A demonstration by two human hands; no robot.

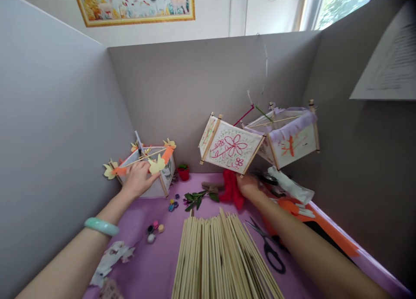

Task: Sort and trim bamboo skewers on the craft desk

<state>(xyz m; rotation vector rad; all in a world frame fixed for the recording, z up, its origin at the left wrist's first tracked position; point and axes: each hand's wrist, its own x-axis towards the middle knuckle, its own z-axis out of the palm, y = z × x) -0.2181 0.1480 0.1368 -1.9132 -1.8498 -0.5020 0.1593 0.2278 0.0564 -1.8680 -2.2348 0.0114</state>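
At the left, my left hand point(139, 178) grips the upper edge of a paper lantern point(148, 190) with wooden corner sticks, orange trim and yellow paper cutouts. My right hand point(248, 185) is at the back, beside a bright red cloth point(231, 190) and just under the low corner of a tilted white lantern point(232, 146) with a pink flower drawing. Its fingers are hidden, so I cannot tell what it holds. Behind that lantern, a purple-trimmed lantern point(294, 145) with an orange tree drawing tilts too.
Many bamboo sticks point(224, 255) lie front centre, with black scissors point(271, 251) to their right. Small paint pots point(155, 229), leafy sprigs point(197, 199), a red flowerpot point(183, 173) and crumpled white paper point(112, 258) lie about. Grey panels point(208, 86) enclose the purple table point(143, 264).
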